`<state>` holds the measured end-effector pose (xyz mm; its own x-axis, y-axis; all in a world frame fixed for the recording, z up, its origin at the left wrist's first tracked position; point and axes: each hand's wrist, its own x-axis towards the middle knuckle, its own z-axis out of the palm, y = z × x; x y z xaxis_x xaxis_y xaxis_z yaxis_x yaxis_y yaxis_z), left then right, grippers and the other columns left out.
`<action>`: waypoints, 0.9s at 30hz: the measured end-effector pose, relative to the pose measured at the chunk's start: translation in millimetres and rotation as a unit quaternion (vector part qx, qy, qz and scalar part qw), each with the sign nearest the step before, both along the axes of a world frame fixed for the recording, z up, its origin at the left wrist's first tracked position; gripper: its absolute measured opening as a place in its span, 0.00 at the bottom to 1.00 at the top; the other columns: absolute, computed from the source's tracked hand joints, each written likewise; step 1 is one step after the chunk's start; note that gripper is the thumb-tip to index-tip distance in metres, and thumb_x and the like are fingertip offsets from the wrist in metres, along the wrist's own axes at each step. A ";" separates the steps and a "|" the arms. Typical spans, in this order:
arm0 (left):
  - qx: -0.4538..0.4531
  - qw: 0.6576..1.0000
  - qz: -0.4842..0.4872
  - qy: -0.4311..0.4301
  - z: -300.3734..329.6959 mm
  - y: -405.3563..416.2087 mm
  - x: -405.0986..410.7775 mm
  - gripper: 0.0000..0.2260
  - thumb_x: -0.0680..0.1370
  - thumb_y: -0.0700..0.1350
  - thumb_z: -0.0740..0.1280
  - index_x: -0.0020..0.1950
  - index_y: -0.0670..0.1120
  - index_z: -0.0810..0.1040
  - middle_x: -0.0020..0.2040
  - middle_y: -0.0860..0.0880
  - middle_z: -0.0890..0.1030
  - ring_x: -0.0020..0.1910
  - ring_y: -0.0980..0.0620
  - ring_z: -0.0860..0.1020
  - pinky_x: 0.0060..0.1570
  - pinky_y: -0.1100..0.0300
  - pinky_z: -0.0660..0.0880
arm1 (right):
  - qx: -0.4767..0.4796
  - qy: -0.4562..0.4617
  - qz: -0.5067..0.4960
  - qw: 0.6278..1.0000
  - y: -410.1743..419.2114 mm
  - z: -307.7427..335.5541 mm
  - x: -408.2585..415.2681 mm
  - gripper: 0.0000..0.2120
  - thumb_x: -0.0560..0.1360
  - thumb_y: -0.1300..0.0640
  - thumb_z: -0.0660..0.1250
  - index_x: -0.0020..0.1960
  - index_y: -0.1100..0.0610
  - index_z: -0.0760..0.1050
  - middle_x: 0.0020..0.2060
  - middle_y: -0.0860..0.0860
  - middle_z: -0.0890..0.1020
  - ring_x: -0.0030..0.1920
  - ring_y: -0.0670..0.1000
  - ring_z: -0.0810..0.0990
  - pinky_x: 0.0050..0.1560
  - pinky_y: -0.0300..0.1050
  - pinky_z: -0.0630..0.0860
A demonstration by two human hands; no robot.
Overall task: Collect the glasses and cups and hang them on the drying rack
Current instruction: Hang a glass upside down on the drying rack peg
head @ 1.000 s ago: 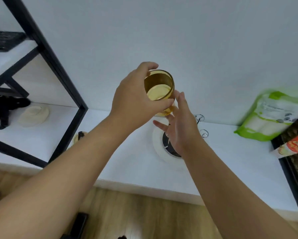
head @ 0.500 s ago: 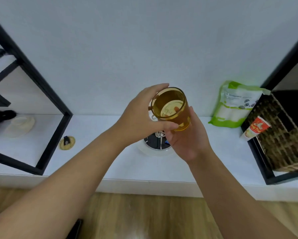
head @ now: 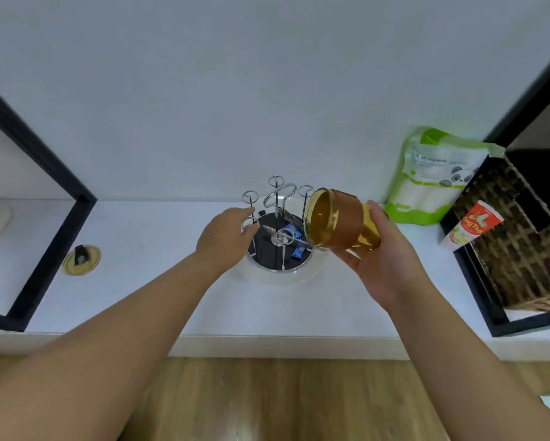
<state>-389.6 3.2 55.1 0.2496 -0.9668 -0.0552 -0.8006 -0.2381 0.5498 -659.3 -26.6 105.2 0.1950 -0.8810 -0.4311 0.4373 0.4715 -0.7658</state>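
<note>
An amber glass cup lies tilted on its side in my right hand, mouth pointing left toward the drying rack. The rack is a chrome stand with several ring-tipped prongs on a round dark base inside a white dish, and no cups hang on it. One prong tip touches or nearly touches the cup's rim. My left hand rests at the rack's left side with its fingers by a prong ring; whether it grips the ring is unclear.
A white counter runs along the wall. Black shelf frames stand at far left and far right, the right one holding a wicker basket. A green pouch, a red tube and a small yellow lid lie nearby.
My left hand let go of the cup and dropped to the rack's left prongs. My right hand tipped the cup sideways and carried it right and down beside the rack.
</note>
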 end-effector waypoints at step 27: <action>-0.049 0.997 -0.009 -0.063 -6.1 -2.4 11.6 0.13 0.83 0.51 0.66 0.64 0.50 0.84 0.59 0.46 0.85 0.61 0.43 0.79 0.56 0.50 0.75 | -0.396 0.624 0.248 0.626 -16.8 -73.9 102.4 0.43 0.76 0.49 0.75 0.84 0.49 0.56 0.69 0.52 0.68 0.64 0.58 0.77 0.56 0.52 0.79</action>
<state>-378.0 0.8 49.0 0.2303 -0.9706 0.0695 -0.8685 -0.1728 0.4646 -556.9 -43.4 31.3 0.4764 -0.8791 0.0128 -0.7852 -0.4320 -0.4437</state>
